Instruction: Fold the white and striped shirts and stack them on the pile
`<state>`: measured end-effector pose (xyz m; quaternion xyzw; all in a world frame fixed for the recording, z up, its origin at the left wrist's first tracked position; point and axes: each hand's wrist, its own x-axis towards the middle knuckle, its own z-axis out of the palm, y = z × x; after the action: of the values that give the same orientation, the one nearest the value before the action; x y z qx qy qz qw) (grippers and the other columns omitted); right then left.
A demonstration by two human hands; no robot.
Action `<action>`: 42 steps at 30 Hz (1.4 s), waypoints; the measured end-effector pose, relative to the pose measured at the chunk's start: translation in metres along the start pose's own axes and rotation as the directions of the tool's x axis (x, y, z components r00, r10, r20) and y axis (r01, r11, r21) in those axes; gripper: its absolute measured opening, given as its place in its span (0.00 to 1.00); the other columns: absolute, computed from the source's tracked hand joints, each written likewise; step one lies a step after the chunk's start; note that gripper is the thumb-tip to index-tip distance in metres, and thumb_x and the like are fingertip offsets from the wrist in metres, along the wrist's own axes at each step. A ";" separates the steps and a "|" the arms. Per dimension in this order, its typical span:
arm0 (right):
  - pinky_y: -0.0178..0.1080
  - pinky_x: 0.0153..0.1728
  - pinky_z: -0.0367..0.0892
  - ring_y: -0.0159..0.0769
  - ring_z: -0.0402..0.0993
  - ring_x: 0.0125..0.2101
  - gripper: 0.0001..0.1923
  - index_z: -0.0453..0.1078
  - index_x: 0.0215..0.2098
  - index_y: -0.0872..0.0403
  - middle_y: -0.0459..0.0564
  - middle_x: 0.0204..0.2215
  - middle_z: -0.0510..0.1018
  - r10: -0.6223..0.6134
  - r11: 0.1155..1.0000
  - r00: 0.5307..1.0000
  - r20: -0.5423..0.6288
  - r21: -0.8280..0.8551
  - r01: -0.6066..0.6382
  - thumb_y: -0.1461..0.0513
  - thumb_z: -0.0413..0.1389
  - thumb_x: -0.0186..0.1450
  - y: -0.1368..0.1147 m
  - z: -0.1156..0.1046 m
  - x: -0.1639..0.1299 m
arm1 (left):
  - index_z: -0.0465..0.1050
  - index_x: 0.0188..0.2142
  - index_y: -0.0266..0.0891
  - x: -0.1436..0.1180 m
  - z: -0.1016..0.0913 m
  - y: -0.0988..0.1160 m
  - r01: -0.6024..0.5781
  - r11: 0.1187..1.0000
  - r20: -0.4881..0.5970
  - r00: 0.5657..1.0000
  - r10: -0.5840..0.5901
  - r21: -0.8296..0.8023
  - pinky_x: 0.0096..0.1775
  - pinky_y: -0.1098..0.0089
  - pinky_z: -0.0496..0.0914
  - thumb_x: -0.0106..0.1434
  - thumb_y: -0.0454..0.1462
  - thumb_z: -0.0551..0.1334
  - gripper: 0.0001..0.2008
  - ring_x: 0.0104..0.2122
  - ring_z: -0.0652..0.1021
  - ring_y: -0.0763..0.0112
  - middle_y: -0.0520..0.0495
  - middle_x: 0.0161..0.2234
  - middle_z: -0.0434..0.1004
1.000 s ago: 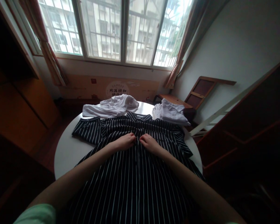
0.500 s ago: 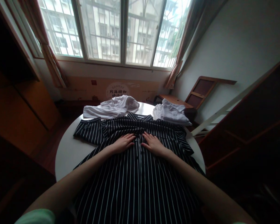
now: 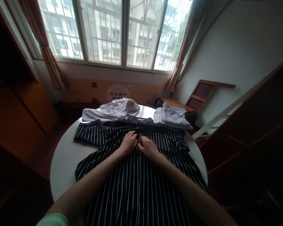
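A round white table (image 3: 61,163) stands below a barred window (image 3: 113,31). Two crumpled white garments lie at its far edge: one at left (image 3: 110,110), one at right (image 3: 172,116). Brown curtains (image 3: 50,62) hang beside the window. A wooden frame (image 3: 202,94) leans against the right wall.

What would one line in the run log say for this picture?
left hand: on striped shirt, at front placket | right hand: on shirt, beside left | shirt: spread on round white table | white clothes: far edge
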<state>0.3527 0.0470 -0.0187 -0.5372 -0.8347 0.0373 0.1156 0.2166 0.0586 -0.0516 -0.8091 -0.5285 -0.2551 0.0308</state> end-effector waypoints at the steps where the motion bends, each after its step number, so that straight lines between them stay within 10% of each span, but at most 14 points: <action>1: 0.34 0.33 0.59 0.34 0.69 0.34 0.08 0.64 0.35 0.56 0.51 0.34 0.72 0.026 1.000 1.000 0.015 0.010 -0.026 0.60 0.47 0.62 -0.002 0.003 -0.003 | 0.65 0.43 0.34 -0.002 -0.001 -0.001 -0.024 0.999 -0.040 0.999 0.023 -0.029 0.51 0.61 0.60 0.59 0.31 0.52 0.12 0.51 0.64 0.63 0.40 0.50 0.64; 10: 0.35 0.30 0.58 0.37 0.72 0.33 0.10 0.63 0.36 0.54 0.51 0.33 0.75 0.180 0.983 0.984 0.008 -0.035 -0.180 0.57 0.46 0.61 -0.002 0.004 -0.007 | 0.67 0.36 0.36 -0.003 -0.003 -0.004 -0.046 0.985 0.017 0.999 0.049 -0.165 0.43 0.67 0.67 0.59 0.29 0.52 0.08 0.38 0.69 0.69 0.47 0.36 0.68; 42: 0.36 0.29 0.59 0.40 0.72 0.33 0.09 0.67 0.33 0.54 0.51 0.31 0.76 0.207 0.978 0.975 0.081 0.002 -0.207 0.61 0.47 0.57 0.006 -0.001 -0.010 | 0.70 0.36 0.36 -0.002 0.002 -0.009 -0.006 0.986 0.013 1.000 0.009 -0.165 0.44 0.66 0.67 0.59 0.30 0.54 0.08 0.38 0.69 0.68 0.46 0.36 0.68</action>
<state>0.3617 0.0404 -0.0205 -0.6187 -0.7779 0.0748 0.0804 0.2094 0.0617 -0.0565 -0.8125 -0.5027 -0.2925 -0.0389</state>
